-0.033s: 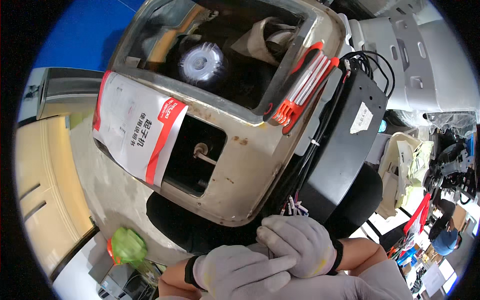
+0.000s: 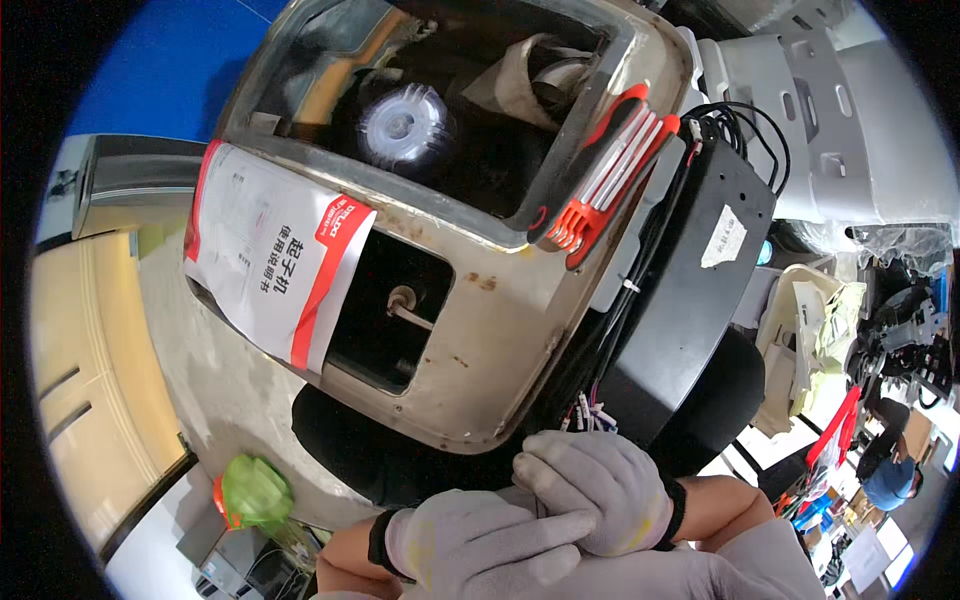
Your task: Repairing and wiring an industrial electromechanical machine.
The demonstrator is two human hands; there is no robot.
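My two hands, in white knit gloves with dark cuffs, meet close to my body at the bottom of the view. My right hand (image 2: 597, 492) is curled, its fingers bent over and pressed together. My left hand (image 2: 480, 545) lies against it, with a straight finger across the right hand's lower side. A small dark sliver shows between the gloves; what they hold is hidden. Just beyond is a worn beige metal housing (image 2: 490, 330) with two openings. A red and black folding hex key set (image 2: 612, 178) rests on its right edge, and a white and red instruction leaflet (image 2: 275, 250) on its left.
A clear round plastic part (image 2: 402, 125) shows inside the large opening. Right of the housing stands a black metal panel (image 2: 690, 290) with cables (image 2: 745, 120). Grey plastic bins (image 2: 800, 120) are behind. A green bag (image 2: 257, 490) lies lower left; a person in blue (image 2: 890, 484) is far right.
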